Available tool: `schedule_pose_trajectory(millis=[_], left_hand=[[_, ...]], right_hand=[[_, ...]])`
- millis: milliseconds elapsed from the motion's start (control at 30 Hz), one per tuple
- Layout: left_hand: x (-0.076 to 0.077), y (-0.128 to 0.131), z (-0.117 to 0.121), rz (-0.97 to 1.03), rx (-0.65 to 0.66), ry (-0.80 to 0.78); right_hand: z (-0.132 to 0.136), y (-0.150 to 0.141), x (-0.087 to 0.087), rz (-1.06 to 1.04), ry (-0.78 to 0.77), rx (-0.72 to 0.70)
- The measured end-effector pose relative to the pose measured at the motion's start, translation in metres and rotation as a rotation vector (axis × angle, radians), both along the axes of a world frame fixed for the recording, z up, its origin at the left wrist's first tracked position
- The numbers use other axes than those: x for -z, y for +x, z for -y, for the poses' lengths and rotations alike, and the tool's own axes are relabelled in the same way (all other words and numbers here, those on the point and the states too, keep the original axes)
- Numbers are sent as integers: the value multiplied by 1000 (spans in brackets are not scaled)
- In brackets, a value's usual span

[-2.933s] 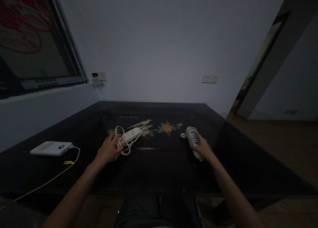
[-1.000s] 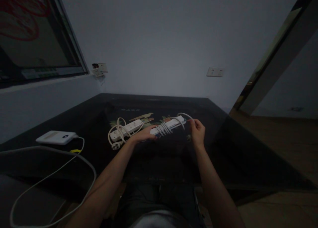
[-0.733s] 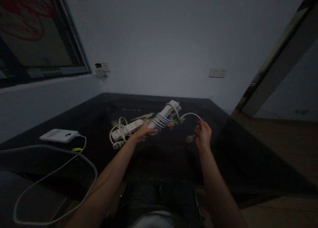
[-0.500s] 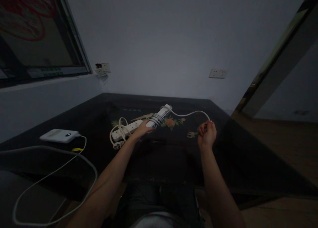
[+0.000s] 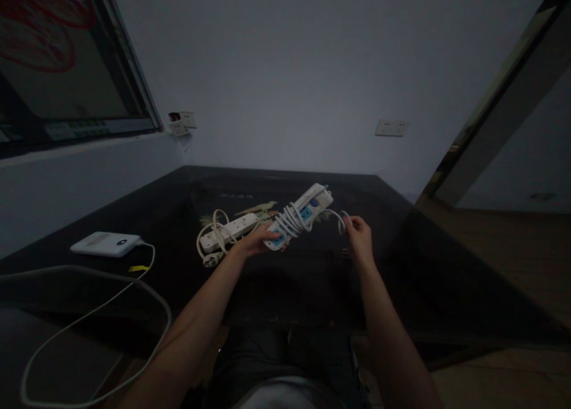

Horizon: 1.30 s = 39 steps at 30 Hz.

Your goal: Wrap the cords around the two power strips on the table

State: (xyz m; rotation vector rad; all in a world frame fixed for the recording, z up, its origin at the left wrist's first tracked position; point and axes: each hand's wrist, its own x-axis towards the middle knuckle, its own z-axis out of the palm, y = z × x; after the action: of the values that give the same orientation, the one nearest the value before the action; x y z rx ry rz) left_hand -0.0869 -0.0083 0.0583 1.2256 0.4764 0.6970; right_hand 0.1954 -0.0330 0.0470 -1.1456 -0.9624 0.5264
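Note:
My left hand (image 5: 257, 241) grips the near end of a white power strip (image 5: 316, 198) with blue sockets, tilted up to the right above the table. Several turns of its white cord (image 5: 292, 220) are wound round its middle. My right hand (image 5: 358, 235) pinches the loose part of that cord, just right of the strip's far end; the plug is mostly hidden by the hand. A second white power strip (image 5: 242, 223), with a cream cord (image 5: 215, 230) looped over it and its plug (image 5: 209, 260) beside it, lies to the left, near my left wrist.
On the dark table (image 5: 276, 302) with a flower and bird print, a white power bank (image 5: 106, 244) lies at the left, its white cable (image 5: 96, 314) running off the front edge. A scrap of yellow (image 5: 138, 268) is by the cable. Wall sockets (image 5: 391, 128) are behind.
My left hand has moved from the cream-corded strip to the blue-socketed one, now lifted and turned sockets up. My right hand drew its cord out rightward, then came back toward the strip.

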Motion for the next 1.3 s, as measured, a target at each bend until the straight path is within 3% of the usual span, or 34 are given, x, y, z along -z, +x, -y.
schedule_pose_trajectory(millis=[67,133,367,467,633,1000,1100,1300], left_hand=[[0,1,-2,22,-87,-9],[0,3,-2,35,-162,-21],[-6,16,4,5,-259,8],[-4,22,5,-49,-297,14],[0,28,6,-52,-295,37],[9,37,13,-90,-228,105],[12,41,14,-160,-240,170],[14,43,8,-302,-415,443]], right_hand=[[-1,-7,3,214,-32,-2],[-1,-10,5,288,-2,39],[17,-15,-9,562,176,335],[25,-23,-14,688,212,284],[24,-38,-6,937,98,91],[22,-42,1,1074,-87,-23],[22,-42,2,1112,-142,-25],[25,-44,0,1123,-177,-33]])
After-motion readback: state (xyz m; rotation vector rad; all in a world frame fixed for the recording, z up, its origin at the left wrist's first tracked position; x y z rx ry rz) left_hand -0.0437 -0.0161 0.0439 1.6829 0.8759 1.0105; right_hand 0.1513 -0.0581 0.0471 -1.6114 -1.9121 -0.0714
